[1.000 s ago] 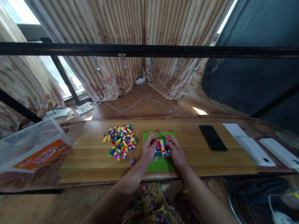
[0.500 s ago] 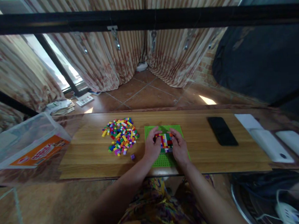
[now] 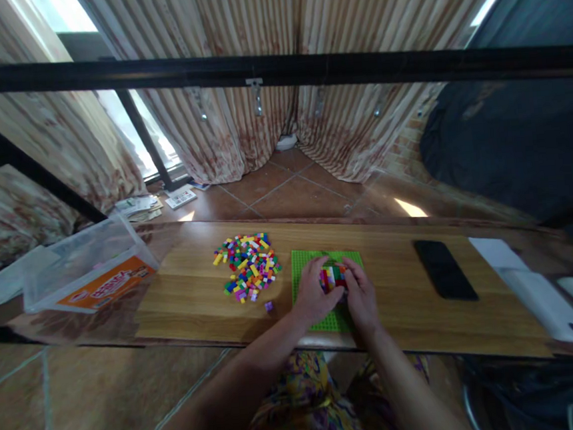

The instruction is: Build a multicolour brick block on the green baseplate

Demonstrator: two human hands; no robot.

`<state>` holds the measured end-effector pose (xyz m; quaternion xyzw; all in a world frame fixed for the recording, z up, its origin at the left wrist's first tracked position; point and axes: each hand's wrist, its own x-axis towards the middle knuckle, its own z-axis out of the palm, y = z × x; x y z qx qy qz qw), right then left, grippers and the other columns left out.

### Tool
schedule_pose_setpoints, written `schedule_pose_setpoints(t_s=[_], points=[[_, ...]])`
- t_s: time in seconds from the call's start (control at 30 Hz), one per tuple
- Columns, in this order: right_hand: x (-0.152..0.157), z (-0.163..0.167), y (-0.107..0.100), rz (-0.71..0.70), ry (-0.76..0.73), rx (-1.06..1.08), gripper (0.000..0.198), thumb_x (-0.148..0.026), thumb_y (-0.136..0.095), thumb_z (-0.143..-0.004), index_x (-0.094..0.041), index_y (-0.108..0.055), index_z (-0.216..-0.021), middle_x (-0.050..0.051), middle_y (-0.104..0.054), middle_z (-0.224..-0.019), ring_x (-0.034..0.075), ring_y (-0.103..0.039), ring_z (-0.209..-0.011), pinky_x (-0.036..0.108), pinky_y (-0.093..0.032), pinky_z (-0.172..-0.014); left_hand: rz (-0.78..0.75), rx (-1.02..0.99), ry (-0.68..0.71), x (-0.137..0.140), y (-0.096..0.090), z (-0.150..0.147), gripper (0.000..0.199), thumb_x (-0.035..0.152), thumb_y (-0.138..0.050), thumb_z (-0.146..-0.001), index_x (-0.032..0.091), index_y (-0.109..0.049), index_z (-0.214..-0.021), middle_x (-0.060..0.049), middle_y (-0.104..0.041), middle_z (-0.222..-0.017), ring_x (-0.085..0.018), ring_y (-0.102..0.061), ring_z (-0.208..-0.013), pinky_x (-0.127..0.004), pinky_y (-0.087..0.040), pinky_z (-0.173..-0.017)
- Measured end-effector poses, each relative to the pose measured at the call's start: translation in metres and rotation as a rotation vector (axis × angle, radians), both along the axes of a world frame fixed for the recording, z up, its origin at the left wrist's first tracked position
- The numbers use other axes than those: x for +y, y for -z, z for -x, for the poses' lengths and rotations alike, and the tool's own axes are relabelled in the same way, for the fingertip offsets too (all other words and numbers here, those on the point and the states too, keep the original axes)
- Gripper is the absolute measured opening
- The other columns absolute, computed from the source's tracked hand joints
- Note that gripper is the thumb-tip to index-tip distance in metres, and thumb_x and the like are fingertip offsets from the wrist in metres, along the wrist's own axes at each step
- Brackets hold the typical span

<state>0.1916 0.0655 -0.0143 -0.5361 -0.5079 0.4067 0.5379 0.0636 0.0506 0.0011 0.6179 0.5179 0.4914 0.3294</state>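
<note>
A build of multicoloured toy bricks [image 3: 332,276] sits over the green studded baseplate [image 3: 298,259], between my two hands. My left hand [image 3: 314,297] grips its left side, the thumb lying along the near edge. From the right, my right hand [image 3: 360,295] curls its fingers round the other side. Both hands cover much of the build, so only its middle shows. I cannot tell whether it is pressed onto the studs. Left of the plate lies a heap of loose bricks [image 3: 251,266], and a single purple brick [image 3: 269,306] rests apart in front of it.
A wooden board [image 3: 188,297] bears these things. On its right lies a black phone [image 3: 444,269], with white objects [image 3: 539,293] beyond. At the left stands a clear plastic box [image 3: 87,259] with an orange label. A dark bar [image 3: 273,65] crosses above the far side.
The camera view has shifted, moving the whole scene right and down. My hands have drawn closer round the brick build, with the left thumb now across its near side.
</note>
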Motion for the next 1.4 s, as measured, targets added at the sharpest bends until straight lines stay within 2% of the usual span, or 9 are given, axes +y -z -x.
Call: schedule_pose_setpoints(t_s=[0.2,0.43,0.6,0.7,0.87,1.03,1.2,1.4], points=[[0.002,0.001,0.003,0.025,0.051,-0.009,0.049,-0.045,-0.056,-0.084,-0.017,-0.063,-0.123,0.011,-0.07,-0.114,0.026,-0.063,-0.108,0.048,-0.044,-0.1,0.006,0.039,-0.005,-0.001,0.001,-0.003,0.061,0.017,-0.072,-0.065,0.019,-0.055,-0.124,-0.012,-0.049,-0.134,-0.028,-0.044,-0.129,-0.048,-0.036,-0.113],[0.009,0.002,0.008,0.018,0.088,0.034,0.043,-0.04,-0.061,-0.077,-0.018,-0.068,-0.114,0.011,-0.072,-0.109,0.025,-0.065,-0.1,0.049,-0.047,-0.095,-0.021,0.009,-0.02,0.0,0.005,-0.004,0.055,0.015,-0.071,-0.064,0.02,-0.058,-0.118,-0.011,-0.05,-0.129,-0.028,-0.046,-0.126,-0.049,-0.038,-0.111],[0.01,0.001,0.009,0.015,0.094,0.013,0.039,-0.04,-0.061,-0.077,-0.019,-0.07,-0.109,0.011,-0.071,-0.114,0.026,-0.063,-0.105,0.05,-0.044,-0.099,-0.035,0.008,-0.014,-0.001,0.005,-0.003,0.055,0.014,-0.07,-0.064,0.019,-0.059,-0.117,-0.011,-0.051,-0.128,-0.028,-0.047,-0.125,-0.049,-0.039,-0.11],[0.006,0.002,0.004,0.02,0.08,0.021,0.04,-0.042,-0.06,-0.078,-0.019,-0.07,-0.11,0.011,-0.072,-0.111,0.025,-0.064,-0.105,0.049,-0.045,-0.099,-0.039,0.012,-0.006,-0.001,0.004,-0.002,0.05,0.017,-0.069,-0.068,0.02,-0.059,-0.117,-0.012,-0.05,-0.128,-0.028,-0.047,-0.125,-0.049,-0.038,-0.111],[0.002,0.0,0.0,0.049,0.05,0.157,0.043,-0.044,-0.059,-0.08,-0.022,-0.068,-0.116,0.008,-0.073,-0.109,0.024,-0.064,-0.103,0.047,-0.047,-0.097,-0.013,0.006,0.014,0.001,0.003,0.001,0.037,0.016,-0.056,-0.081,0.019,-0.06,-0.117,-0.012,-0.051,-0.128,-0.025,-0.047,-0.126,-0.046,-0.036,-0.112],[-0.002,-0.005,0.005,0.072,-0.036,0.268,0.05,-0.038,-0.065,-0.077,-0.025,-0.062,-0.125,0.006,-0.07,-0.117,0.024,-0.063,-0.108,0.047,-0.045,-0.1,-0.034,0.025,0.058,0.003,0.006,0.004,0.033,0.019,-0.054,-0.085,0.02,-0.06,-0.118,-0.011,-0.052,-0.127,-0.024,-0.048,-0.125,-0.045,-0.037,-0.111],[-0.005,-0.004,0.006,-0.007,-0.092,0.117,0.048,-0.031,-0.065,-0.077,-0.025,-0.061,-0.124,0.006,-0.066,-0.124,0.024,-0.058,-0.118,0.047,-0.037,-0.109,-0.041,0.047,0.057,0.002,0.007,0.005,0.033,0.019,-0.052,-0.086,0.02,-0.06,-0.118,-0.011,-0.052,-0.127,-0.024,-0.048,-0.125,-0.045,-0.037,-0.11],[-0.007,0.003,0.0,-0.054,-0.054,-0.007,0.048,-0.028,-0.058,-0.081,-0.022,-0.058,-0.128,0.008,-0.064,-0.125,0.024,-0.056,-0.119,0.047,-0.038,-0.108,-0.007,0.076,0.025,0.0,0.002,0.003,0.033,0.019,-0.051,-0.086,0.021,-0.06,-0.118,-0.011,-0.052,-0.127,-0.024,-0.048,-0.123,-0.045,-0.038,-0.11]])
